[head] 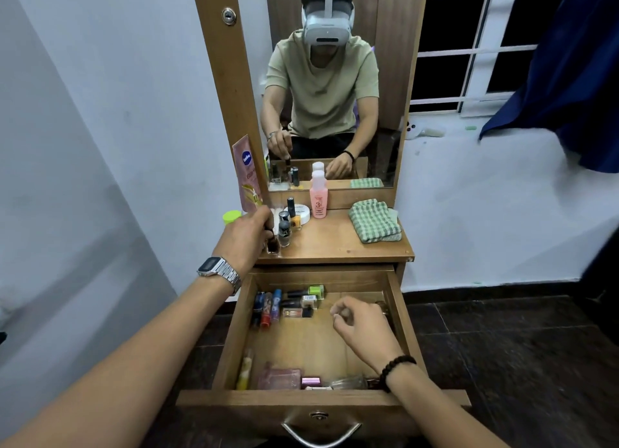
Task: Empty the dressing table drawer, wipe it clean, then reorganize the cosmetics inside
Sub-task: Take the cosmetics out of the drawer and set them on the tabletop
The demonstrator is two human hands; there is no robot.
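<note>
The wooden drawer (234,340) stands pulled out below the dressing table top (335,243). My left hand (246,238) grips a dark nail polish bottle (274,246) by its cap, its base on the table top's left edge next to several other small bottles (284,233). My right hand (360,327) hovers over the drawer's right side with fingers loosely curled; whether it holds anything I cannot tell. In the drawer lie lip balm sticks (266,308) and nail polishes (306,298) at the back, and a yellow tube (244,374), pink case (281,379) and clear bottle (348,382) at the front.
A green checked cloth (375,219) lies folded on the table top's right. A pink bottle (318,196), a white jar (303,214) and a pink lotion tube (248,176) stand near the mirror (335,79). A wall is close on the left, dark floor on the right.
</note>
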